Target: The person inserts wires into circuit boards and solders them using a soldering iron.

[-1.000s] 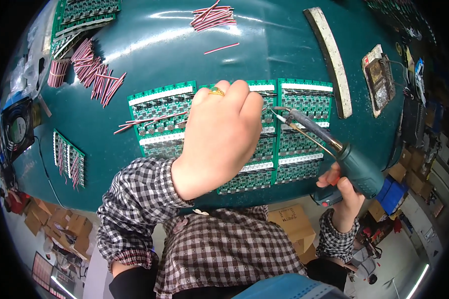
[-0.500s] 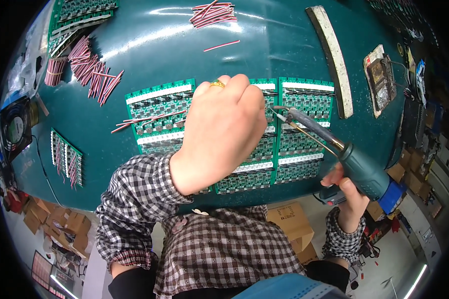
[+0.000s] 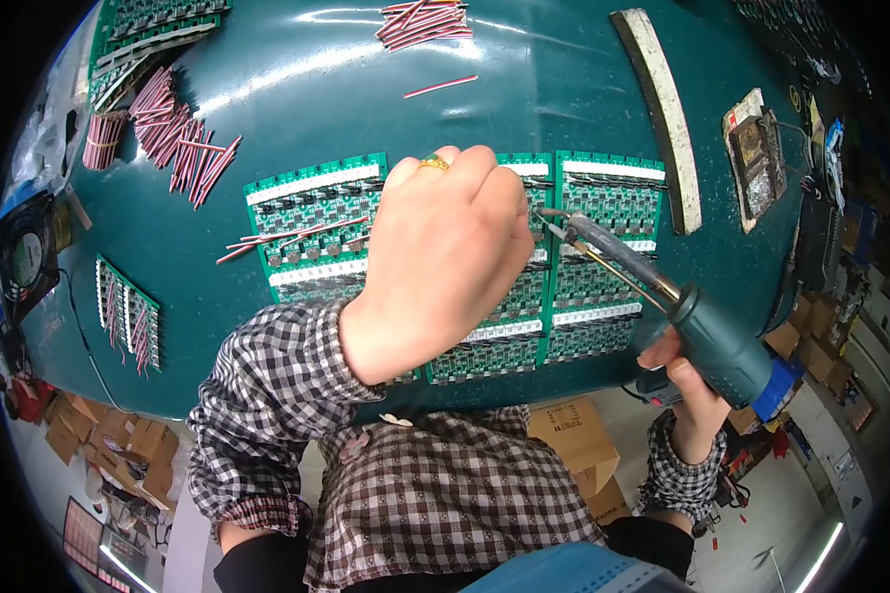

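**Soldering Over Rows of Green Circuit Boards**

Two hands work apart above a green surface (image 3: 203,306), where circuit boards (image 3: 603,282) lie side by side in front of a person in checked sleeves. The right hand (image 3: 690,381) is wrapped around the grip of a dark green soldering gun (image 3: 717,341), its tip over the boards, just beside the left hand. The left hand (image 3: 450,257) is curled palm-down over the middle boards; its fingertips are hidden, so what they hold cannot be told. Red-and-white wires (image 3: 311,233) lie across the leftmost board. Beyond the boards are a single wire (image 3: 441,87) and a loose pile of wires (image 3: 425,28). A pale curved strip (image 3: 663,119) lies to the right; a fan (image 3: 32,252) stands at far left.
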Tool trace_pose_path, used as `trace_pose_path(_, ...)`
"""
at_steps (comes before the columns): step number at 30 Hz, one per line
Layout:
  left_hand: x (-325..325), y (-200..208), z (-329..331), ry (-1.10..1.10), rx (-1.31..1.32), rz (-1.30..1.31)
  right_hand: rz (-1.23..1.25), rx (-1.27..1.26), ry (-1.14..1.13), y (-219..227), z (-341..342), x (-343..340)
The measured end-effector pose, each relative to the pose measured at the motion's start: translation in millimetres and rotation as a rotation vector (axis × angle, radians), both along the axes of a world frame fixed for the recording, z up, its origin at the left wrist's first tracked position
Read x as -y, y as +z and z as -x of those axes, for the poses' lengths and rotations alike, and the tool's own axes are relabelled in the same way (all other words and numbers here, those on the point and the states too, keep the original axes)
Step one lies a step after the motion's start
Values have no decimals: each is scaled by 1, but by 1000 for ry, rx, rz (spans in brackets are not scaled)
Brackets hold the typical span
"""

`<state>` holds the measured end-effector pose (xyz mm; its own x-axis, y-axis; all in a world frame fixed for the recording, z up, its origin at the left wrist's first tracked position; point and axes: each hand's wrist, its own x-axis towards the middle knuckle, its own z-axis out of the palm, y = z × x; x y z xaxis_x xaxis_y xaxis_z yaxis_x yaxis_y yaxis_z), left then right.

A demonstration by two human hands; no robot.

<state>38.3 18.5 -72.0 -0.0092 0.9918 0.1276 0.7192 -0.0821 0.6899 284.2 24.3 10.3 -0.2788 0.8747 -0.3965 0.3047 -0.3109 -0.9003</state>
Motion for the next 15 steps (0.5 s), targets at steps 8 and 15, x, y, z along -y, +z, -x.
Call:
trace_pose_path(8,1,-1,0,10,-10,-2,-3,36,3,1,0,1)
trace_pose_path(15,0,-1,-1,10,0,1,-47,124,35,1,0,3)
